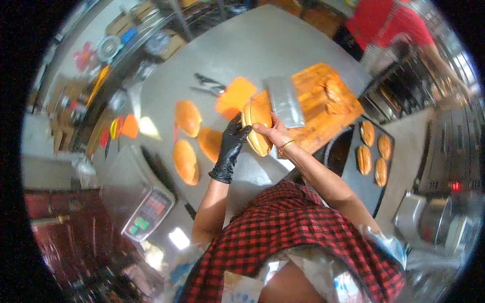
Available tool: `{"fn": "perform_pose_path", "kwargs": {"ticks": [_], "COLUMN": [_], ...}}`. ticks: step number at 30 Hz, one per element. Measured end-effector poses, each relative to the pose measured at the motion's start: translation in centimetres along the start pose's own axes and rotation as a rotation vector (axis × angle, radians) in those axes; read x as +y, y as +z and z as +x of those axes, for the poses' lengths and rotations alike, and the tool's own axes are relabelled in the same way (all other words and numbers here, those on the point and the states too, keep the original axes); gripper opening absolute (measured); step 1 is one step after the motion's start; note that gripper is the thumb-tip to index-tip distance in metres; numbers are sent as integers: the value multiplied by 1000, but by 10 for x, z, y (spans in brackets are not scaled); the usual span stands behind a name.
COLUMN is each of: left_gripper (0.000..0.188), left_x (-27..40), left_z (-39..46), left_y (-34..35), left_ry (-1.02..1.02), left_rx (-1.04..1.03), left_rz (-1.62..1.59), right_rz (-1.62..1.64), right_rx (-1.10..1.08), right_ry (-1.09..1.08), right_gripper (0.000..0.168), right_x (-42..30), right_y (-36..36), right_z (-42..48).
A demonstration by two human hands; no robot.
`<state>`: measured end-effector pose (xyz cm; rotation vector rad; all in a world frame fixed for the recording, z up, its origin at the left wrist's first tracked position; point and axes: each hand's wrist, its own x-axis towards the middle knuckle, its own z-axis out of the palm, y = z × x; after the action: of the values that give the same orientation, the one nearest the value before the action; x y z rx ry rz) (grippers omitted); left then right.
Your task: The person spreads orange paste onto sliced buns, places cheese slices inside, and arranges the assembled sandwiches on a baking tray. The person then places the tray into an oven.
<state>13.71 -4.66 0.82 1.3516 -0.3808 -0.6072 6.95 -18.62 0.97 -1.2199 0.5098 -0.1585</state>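
Both my hands hold a long, golden bread roll (261,113) above the steel table. A pale cut runs along the side of the roll. My left hand (232,142), in a black glove, grips its left side. Bare and wearing a gold bangle at the wrist, my right hand (276,131) holds the other side with its thumb on top. Left of them lie more rolls: one at the upper left (188,118), one below it (185,162), and one (209,142) partly hidden by my gloved hand. An orange plastic sheet or scraper (238,92) lies beyond the held roll.
A wooden board (316,125) carries a transparent plastic packet (286,104) and a blurred item (333,91). Right of it, a dark tray (352,185) holds several filled-looking rolls. A digital scale (149,212) stands left. A black-handled tool (208,81) lies behind. A person in red (390,26) stands far right.
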Motion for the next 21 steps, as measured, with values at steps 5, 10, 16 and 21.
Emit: {"fn": "perform_pose_path", "kwargs": {"ticks": [5, 10, 16, 21], "left_gripper": [44, 36, 24, 31], "left_x": [13, -25, -51, -64], "left_z": [3, 16, 93, 192], "left_y": [71, 154, 222, 283], "left_ry": [-51, -253, -214, 532], "left_rx": [-172, -416, -546, -678], "left_rz": [-57, -327, 288, 1076], "right_rz": [430, 827, 887, 970], "right_rx": [98, 37, 330, 406], "right_ry": [88, -77, -187, -266], "right_gripper": [44, 47, 53, 51], "right_x": [-28, -22, 4, 32], "right_y": [-81, -164, -249, -275], "right_z": [-47, -98, -162, -177]}}
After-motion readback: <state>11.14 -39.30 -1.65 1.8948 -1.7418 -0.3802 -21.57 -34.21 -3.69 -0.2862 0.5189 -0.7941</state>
